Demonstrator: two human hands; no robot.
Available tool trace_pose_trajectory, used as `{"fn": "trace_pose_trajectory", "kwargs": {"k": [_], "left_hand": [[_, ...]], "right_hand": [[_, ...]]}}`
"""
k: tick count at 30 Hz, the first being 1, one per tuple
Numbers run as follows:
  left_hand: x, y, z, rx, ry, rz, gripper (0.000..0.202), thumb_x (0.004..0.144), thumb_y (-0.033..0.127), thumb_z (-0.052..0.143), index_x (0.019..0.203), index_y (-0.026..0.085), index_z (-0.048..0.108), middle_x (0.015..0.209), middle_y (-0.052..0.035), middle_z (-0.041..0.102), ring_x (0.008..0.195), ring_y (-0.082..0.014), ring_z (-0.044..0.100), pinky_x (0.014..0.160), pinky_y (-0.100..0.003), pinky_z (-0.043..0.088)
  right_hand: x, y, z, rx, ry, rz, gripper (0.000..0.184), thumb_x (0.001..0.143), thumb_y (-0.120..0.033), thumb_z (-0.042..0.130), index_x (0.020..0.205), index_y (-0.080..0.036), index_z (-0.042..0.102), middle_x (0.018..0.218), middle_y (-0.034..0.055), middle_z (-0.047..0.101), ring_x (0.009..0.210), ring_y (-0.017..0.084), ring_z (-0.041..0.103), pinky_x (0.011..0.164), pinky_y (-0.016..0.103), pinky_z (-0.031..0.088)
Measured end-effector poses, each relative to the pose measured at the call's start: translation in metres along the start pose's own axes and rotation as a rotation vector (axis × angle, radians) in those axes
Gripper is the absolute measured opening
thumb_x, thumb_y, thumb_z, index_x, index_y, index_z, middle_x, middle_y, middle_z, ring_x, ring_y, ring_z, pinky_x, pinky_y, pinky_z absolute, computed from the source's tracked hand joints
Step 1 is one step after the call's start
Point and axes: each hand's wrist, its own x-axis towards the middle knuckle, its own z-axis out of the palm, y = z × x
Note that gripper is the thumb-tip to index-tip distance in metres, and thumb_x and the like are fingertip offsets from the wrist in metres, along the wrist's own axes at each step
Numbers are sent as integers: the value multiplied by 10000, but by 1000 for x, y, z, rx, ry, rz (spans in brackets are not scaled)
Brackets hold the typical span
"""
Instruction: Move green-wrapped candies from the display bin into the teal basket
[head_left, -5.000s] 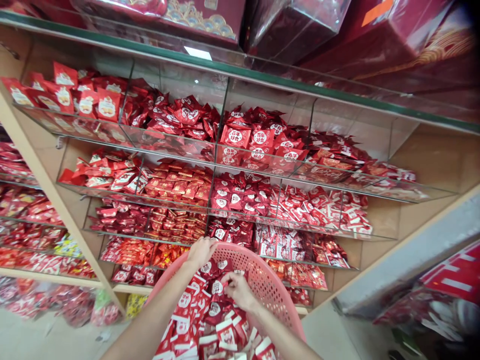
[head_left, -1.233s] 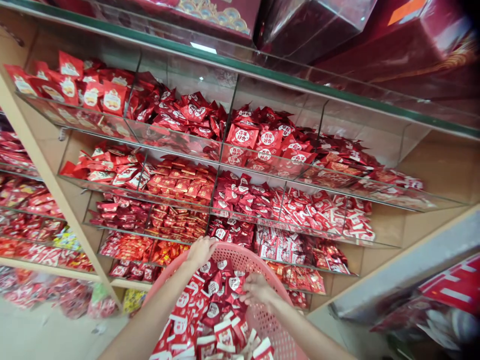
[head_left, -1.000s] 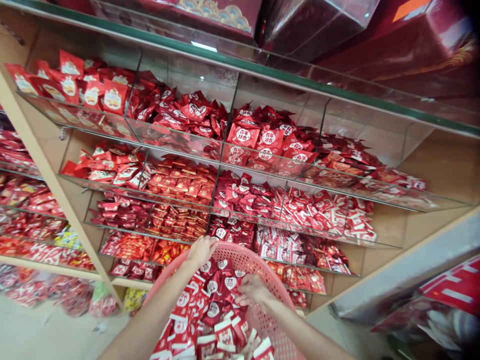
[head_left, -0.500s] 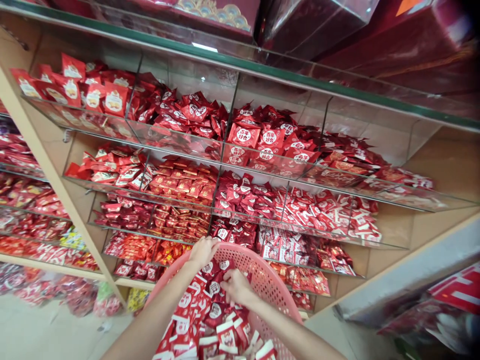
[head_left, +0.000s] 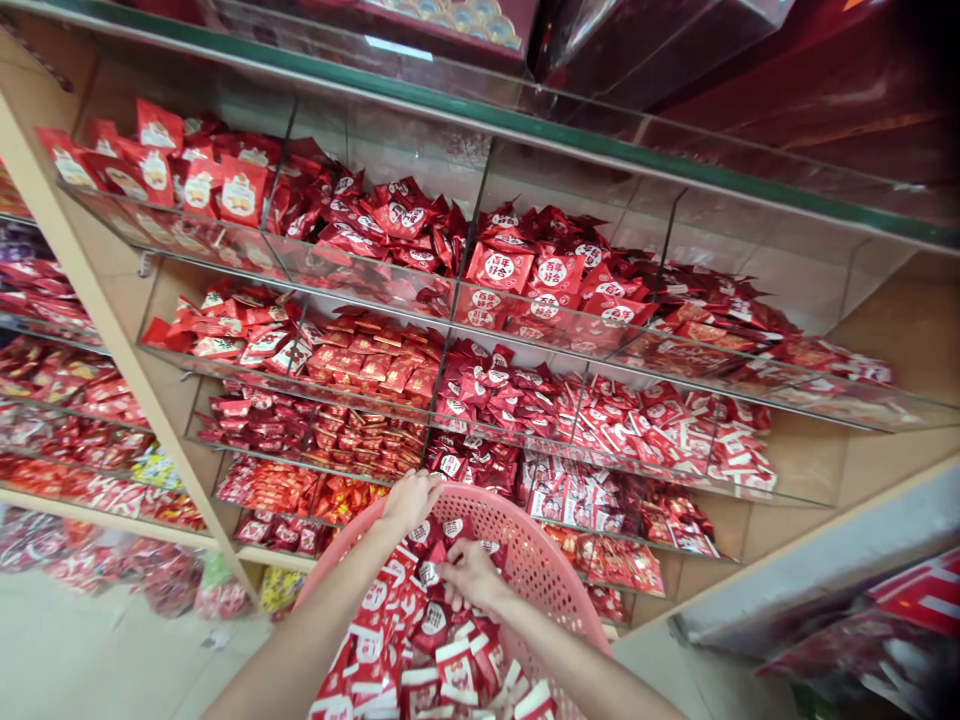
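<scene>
A pink perforated plastic basket (head_left: 551, 560) is in front of me at the bottom of the view, filled with small wrapped packets in red and white. My left hand (head_left: 411, 502) is closed over its far rim, the fingertips partly hidden toward the shelf. Inside the basket, my right hand (head_left: 472, 578) has its fingers bent and pinched at a dark red packet (head_left: 430, 573) with a white round label. Red-and-white packets (head_left: 457, 668) lie below that hand, nearer to me.
Ahead stands a wooden rack with glass-fronted shelves holding red packets (head_left: 501, 268) in divided compartments. A green-edged glass shelf (head_left: 540, 125) with dark red boxes is above. Bagged packets (head_left: 169, 585) lie on the floor at left; a wooden side panel (head_left: 135, 390) separates a second rack.
My right hand has shifted only slightly over the packets, its fingers now at a dark red one. The left hand stays on the rim; the view has moved a little.
</scene>
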Motion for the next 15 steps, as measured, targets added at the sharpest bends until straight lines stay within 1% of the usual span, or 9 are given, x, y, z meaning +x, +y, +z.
{"fn": "trace_pose_trajectory", "kwargs": {"k": [4, 7, 10, 12, 15], "left_hand": [[-1, 1, -2, 21, -7, 9, 389, 926, 371, 288, 1109, 229, 602, 974, -60, 624, 911, -190, 559, 860, -288, 396], [-2, 1, -2, 23, -2, 15, 387, 925, 370, 292, 1116, 233, 600, 969, -59, 622, 909, -189, 561, 854, -284, 399], [-1, 0, -1, 28, 6, 23, 388, 923, 373, 297, 1107, 226, 606, 951, -67, 622, 903, -202, 563, 832, -296, 413], [0, -1, 1, 32, 10, 25, 385, 922, 375, 299, 1096, 229, 610, 945, -66, 621, 900, -206, 563, 821, -300, 418], [1, -2, 4, 26, 20, 29, 382, 924, 370, 294, 1086, 230, 611, 948, -66, 622, 897, -203, 565, 830, -302, 413]], "right_hand": [[-1, 5, -4, 46, -64, -69, 211, 779, -314, 550, 759, -207, 369, 396, -78, 543, 285, 78, 443, 301, 138, 222], [-2, 13, -8, 51, -77, -10, 191, 813, -324, 491, 784, -215, 337, 405, -69, 550, 305, 96, 469, 322, 148, 258], [-3, 18, -10, -29, -29, 4, 144, 815, -285, 462, 757, -215, 350, 390, -71, 521, 308, 102, 450, 349, 172, 277], [-4, 17, -12, -96, 32, -50, 145, 771, -238, 506, 689, -201, 392, 396, -81, 484, 332, 77, 418, 386, 176, 281], [-7, 14, -12, -148, 131, -242, 177, 685, -196, 582, 584, -174, 438, 488, -72, 472, 454, 53, 418, 465, 174, 302]]}}
